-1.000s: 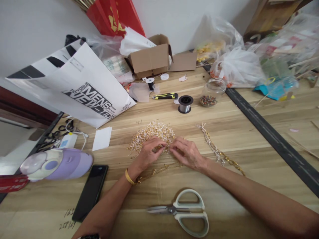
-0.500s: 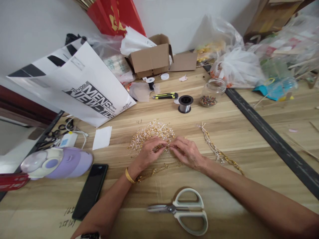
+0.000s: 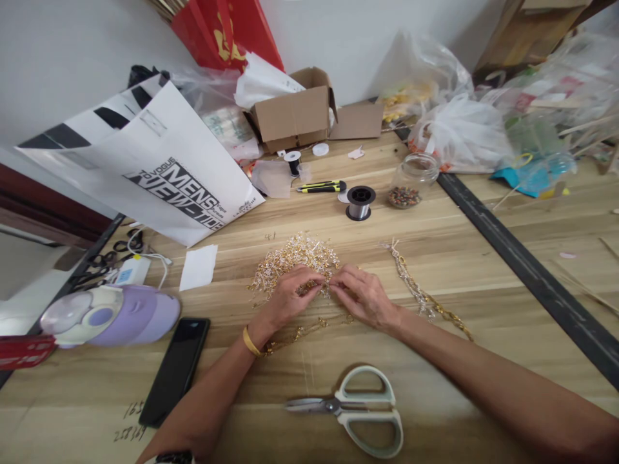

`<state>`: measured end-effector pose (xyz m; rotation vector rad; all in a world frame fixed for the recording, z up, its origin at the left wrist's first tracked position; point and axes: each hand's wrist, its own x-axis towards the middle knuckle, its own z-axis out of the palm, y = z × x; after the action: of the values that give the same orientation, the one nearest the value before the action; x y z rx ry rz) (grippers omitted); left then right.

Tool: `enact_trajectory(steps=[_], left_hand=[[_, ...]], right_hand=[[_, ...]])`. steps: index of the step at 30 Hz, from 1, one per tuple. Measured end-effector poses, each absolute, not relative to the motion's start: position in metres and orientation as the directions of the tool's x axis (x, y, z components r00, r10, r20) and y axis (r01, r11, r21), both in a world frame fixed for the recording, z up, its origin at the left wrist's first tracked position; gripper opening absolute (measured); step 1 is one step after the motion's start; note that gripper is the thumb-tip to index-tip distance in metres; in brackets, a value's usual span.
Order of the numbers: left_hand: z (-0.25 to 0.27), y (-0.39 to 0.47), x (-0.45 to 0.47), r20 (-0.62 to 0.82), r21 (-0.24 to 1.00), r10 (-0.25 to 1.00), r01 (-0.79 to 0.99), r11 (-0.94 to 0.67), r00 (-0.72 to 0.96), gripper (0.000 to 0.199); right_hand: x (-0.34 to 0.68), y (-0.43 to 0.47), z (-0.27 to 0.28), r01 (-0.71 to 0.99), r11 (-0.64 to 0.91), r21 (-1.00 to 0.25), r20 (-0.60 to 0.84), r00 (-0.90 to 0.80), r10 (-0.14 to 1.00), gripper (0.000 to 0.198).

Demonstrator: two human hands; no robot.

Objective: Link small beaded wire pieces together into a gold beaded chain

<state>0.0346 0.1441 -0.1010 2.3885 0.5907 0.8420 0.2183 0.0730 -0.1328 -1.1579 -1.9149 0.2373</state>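
Observation:
Fingertip to fingertip, my left hand (image 3: 296, 290) and my right hand (image 3: 362, 295) meet at the near right side of a heap of small gold and clear beads or charms (image 3: 296, 254). Both hands are closed in a pinch. Whatever lies between the fingertips is too small to make out. Just below them a thin gold chain (image 3: 309, 329) stretches across the wood, its left end by my left wrist. Right of my right hand lies a gold and silver chain strand (image 3: 411, 282). White-handled scissors (image 3: 333, 405) rest in front of me, blades pointing left.
Beyond the heap are a wire spool (image 3: 360, 203), a yellow-black utility knife (image 3: 321, 186) and a jar of dark beads (image 3: 410, 187). A phone (image 3: 176, 370), a purple bottle (image 3: 130, 316) and a white paper bag (image 3: 159, 161) stand left. A cardboard box (image 3: 293, 116) is behind.

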Motion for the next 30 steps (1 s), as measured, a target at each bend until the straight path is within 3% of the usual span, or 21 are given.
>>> enact_trajectory(steps=[23, 30], left_hand=[[-0.1028, 0.1436, 0.034, 0.426, 0.62, 0.553, 0.213, -0.755, 0.716, 0.01], [-0.1016, 0.1437, 0.0344, 0.41, 0.67, 0.606, 0.226, -0.707, 0.682, 0.009]], right_hand=[[0.2179, 0.0733, -0.1341, 0.623, 0.551, -0.555, 0.558, -0.212, 0.802, 0.01], [0.2172, 0.0732, -0.1306, 0.613, 0.561, -0.556, 0.581, -0.197, 0.79, 0.01]])
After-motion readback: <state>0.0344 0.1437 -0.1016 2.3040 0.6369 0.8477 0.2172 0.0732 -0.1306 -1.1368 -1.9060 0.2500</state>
